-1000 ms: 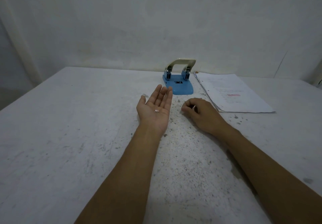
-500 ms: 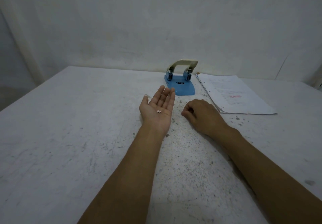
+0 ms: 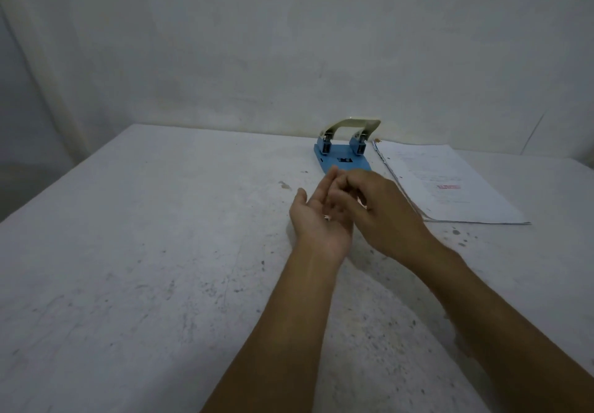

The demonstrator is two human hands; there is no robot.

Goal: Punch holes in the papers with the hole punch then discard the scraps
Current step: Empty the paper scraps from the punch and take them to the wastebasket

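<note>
A blue hole punch (image 3: 342, 152) with a cream lever stands at the back of the white table, lever up. To its right lies a stack of white papers (image 3: 446, 184). My left hand (image 3: 316, 219) rests palm up in front of the punch, with small white paper scraps (image 3: 327, 217) lying in the palm. My right hand (image 3: 382, 213) hovers over the left hand's fingers, its fingertips pinched together above the palm. Whether a scrap sits between those fingertips is hidden by blur.
The white table (image 3: 144, 251) is scuffed and speckled with dark marks. A bare white wall (image 3: 289, 42) rises right behind the punch and papers. Small dark specks (image 3: 456, 232) lie near the front edge of the paper stack.
My right hand lifted off the table and moved left, over the fingers of my left hand. The left hand stayed palm up with the scraps in it.
</note>
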